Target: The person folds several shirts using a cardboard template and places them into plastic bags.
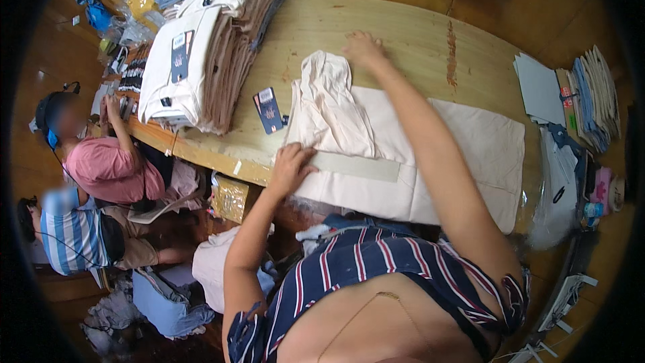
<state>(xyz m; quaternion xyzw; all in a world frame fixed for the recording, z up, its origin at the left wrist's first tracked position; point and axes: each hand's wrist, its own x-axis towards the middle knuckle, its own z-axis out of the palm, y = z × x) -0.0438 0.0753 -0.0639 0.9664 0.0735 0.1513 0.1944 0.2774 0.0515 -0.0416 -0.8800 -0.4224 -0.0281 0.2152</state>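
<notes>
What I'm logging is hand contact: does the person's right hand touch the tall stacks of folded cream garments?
No, the right hand is over the pale wooden tabletop, clearly apart from the stacks.

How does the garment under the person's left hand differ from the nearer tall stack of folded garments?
The garment lies partly spread and creased; the stack is folded compactly. The garment lies low, while the stack rises in many layers. Both look pale and rest on the table.
</notes>
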